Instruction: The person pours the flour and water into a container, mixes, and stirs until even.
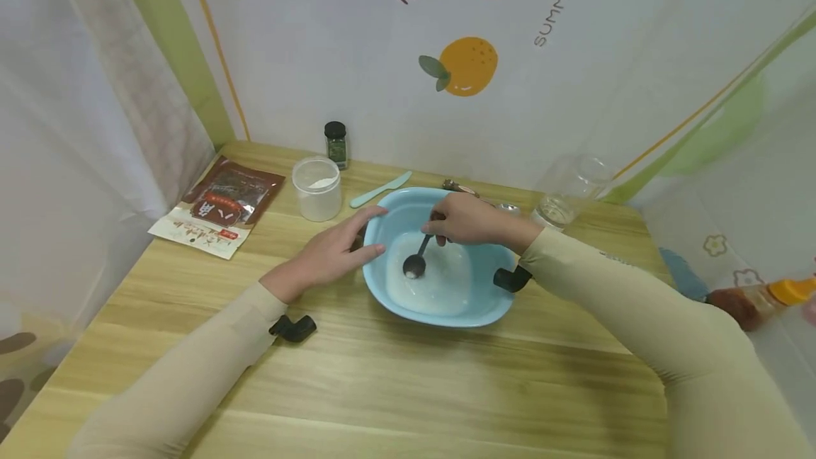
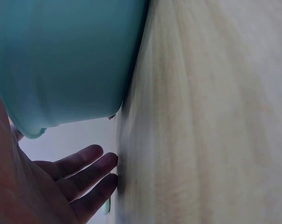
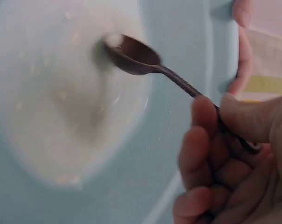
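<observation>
One blue basin [image 1: 395,218]: milky liquid [image 1: 446,282], dark spoon [image 1: 414,265] above; jar [image 1: 316,207]: white powder [image 1: 321,183].

Basin [image 1: 494,258]: light blue. Liquid [image 1: 446,283] in basin: milky white. Spoon [image 1: 414,265] over basin: dark brown. Tabletop [image 1: 414,388] beneath basin: yellowish-brown wood grain. Spreader [image 1: 381,190] just beyond basin: mint green. Packet [image 1: 219,205] left of basin: dark brown and cream. Curtain [image 1: 319,41] beyond basin: white with orange fruit print.

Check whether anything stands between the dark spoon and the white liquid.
Nothing visible does: the dark spoon, held by the right hand, is over the white liquid; the left hand is aside, at the blue basin's rim.
</observation>
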Demonstrator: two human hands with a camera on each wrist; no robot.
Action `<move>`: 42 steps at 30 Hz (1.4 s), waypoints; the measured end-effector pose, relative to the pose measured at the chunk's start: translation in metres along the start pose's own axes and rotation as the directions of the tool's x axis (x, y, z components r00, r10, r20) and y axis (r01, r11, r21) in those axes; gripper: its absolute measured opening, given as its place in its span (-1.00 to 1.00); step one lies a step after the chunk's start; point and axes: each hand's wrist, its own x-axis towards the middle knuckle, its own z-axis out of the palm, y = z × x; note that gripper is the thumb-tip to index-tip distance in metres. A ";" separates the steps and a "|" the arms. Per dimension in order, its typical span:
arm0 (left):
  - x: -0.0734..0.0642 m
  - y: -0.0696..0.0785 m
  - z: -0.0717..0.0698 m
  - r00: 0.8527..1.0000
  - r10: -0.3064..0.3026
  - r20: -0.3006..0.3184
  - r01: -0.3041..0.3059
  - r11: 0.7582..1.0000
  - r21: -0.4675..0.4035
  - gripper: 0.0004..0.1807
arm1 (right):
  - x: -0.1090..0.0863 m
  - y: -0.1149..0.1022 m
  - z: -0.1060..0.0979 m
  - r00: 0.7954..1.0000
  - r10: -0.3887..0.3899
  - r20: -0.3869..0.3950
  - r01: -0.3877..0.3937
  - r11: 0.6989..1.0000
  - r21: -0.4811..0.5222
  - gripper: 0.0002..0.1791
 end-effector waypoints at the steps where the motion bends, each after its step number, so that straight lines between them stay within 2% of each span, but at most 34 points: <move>1: 0.000 0.000 0.000 1.000 -0.001 0.000 0.001 1.000 -0.002 -0.23 | 0.002 -0.002 0.001 1.000 -0.010 -0.016 0.010 1.000 0.008 -0.63; 5: -0.002 -0.002 0.000 1.000 -0.005 0.004 0.005 1.000 -0.005 -0.22 | 0.009 -0.002 0.002 0.992 0.030 -0.125 -0.029 1.000 0.004 -0.62; 7: -0.001 -0.002 0.000 1.000 -0.007 0.004 0.007 1.000 -0.003 -0.22 | 0.009 -0.002 0.001 0.987 0.065 -0.147 -0.068 0.998 -0.018 -0.62; 9: -0.001 -0.001 0.000 1.000 -0.009 0.005 0.009 1.000 -0.002 -0.22 | 0.009 -0.002 0.000 0.988 0.076 -0.132 -0.083 0.995 -0.047 -0.62; 13: -0.001 -0.001 0.000 1.000 -0.012 0.006 0.012 1.000 -0.010 -0.23 | 0.011 -0.008 0.002 0.996 0.035 -0.084 -0.037 0.999 -0.027 -0.62; 17: -0.002 -0.001 0.001 1.000 -0.012 0.010 0.012 1.000 -0.018 -0.24 | 0.013 -0.008 0.003 0.985 0.088 -0.148 -0.083 0.996 0.037 -0.62; 20: -0.001 -0.002 0.001 1.000 -0.004 0.010 0.004 1.000 -0.010 -0.23 | 0.011 -0.006 0.002 0.973 0.126 -0.191 -0.128 0.992 0.001 -0.63; 22: 0.000 -0.002 0.001 1.000 0.001 0.007 -0.001 1.000 -0.007 -0.23 | 0.010 -0.008 0.002 0.977 0.113 -0.180 -0.122 0.992 -0.041 -0.63; 26: 0.001 -0.002 0.001 1.000 0.003 0.007 -0.002 1.000 -0.016 -0.24 | 0.011 -0.012 0.003 0.984 0.084 -0.159 -0.091 0.995 -0.039 -0.63; 31: -0.001 -0.004 0.002 1.000 -0.001 0.012 0.001 1.000 -0.002 -0.23 | 0.009 -0.004 0.001 0.967 0.126 -0.223 -0.140 0.989 -0.047 -0.67; 33: -0.001 -0.003 0.001 1.000 -0.005 0.005 0.005 1.000 0.006 -0.23 | 0.005 0.003 -0.002 0.969 0.096 -0.230 -0.122 0.987 -0.102 -0.69; 36: -0.001 -0.003 0.000 1.000 -0.006 -0.006 0.006 1.000 0.012 -0.23 | -0.003 0.012 -0.007 0.979 0.009 -0.205 -0.051 0.978 -0.200 -0.69; 39: 0.000 -0.003 0.000 1.000 -0.006 0.000 0.006 1.000 0.016 -0.23 | -0.014 0.021 -0.010 0.980 -0.085 -0.181 0.026 0.952 -0.305 -0.74; 42: 0.000 -0.003 -0.002 1.000 -0.009 0.003 0.009 1.000 0.019 -0.22 | -0.026 0.028 -0.012 0.968 -0.178 -0.178 0.098 0.918 -0.384 -0.81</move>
